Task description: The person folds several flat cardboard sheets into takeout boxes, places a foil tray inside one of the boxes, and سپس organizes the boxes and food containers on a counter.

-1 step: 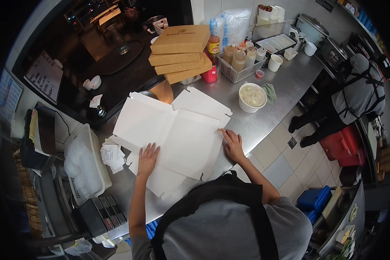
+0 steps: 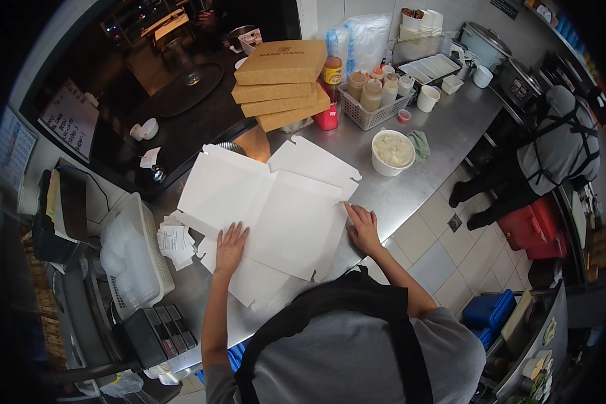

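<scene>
An unfolded cardboard box [image 2: 296,215], white side up, lies on the steel counter before me with its notched flaps spread out. My left hand [image 2: 231,249] rests flat on its left part, fingers stretched and apart. At the right edge of the box, my right hand [image 2: 363,229] touches the border with an outstretched index finger; nothing shows in its grasp. Beyond the box stands a stack of folded brown cardboard boxes [image 2: 283,64], several high and unevenly piled.
A white tub of pale food [image 2: 392,152] and a green cloth [image 2: 419,145] sit to the right. Behind are a basket of sauce bottles [image 2: 370,116] and a white cup [image 2: 428,98]. Paper slips [image 2: 175,244] and a white basket [image 2: 158,262] lie left. Another person [image 2: 552,141] stands right.
A small brown bit of the edge showing at my right fingertips earlier is no longer visible; the index finger now lies along that edge. The left hand keeps its place.
</scene>
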Demonstrator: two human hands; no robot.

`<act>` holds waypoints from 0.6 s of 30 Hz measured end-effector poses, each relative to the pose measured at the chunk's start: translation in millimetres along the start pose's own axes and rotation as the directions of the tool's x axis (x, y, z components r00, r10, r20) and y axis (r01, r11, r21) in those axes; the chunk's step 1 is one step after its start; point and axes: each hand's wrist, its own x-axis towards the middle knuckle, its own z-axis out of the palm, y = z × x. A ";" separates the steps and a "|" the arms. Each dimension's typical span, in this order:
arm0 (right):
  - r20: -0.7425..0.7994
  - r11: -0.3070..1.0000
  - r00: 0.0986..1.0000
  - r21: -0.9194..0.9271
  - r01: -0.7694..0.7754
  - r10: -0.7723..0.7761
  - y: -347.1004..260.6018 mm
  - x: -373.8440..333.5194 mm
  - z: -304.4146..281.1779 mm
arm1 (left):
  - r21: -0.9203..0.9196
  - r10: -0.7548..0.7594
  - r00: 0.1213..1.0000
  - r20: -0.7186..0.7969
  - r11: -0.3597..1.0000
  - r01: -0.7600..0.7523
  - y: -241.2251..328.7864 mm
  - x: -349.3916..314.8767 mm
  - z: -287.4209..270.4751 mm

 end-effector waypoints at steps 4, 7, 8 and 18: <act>0.214 0.997 0.977 0.070 -0.028 0.012 -1.0 -11.9 -19.9 | 0.049 -0.139 0.970 -0.197 0.987 0.152 7.0 17.6 -4.3; 0.291 0.949 0.956 0.309 -0.057 -0.037 -11.0 -20.6 -26.4 | -0.229 -0.431 0.684 -0.589 0.900 0.370 -10.5 29.8 2.8; 0.357 0.902 0.933 0.413 -0.129 -0.030 -15.4 -21.7 -27.3 | -0.622 -0.709 0.575 -0.410 0.677 0.392 -23.2 32.8 11.3; 0.209 0.835 0.976 0.547 -0.057 -0.070 -22.1 -1.3 -39.1 | -0.990 -0.862 0.505 -0.039 -0.034 -0.135 5.9 15.6 -22.7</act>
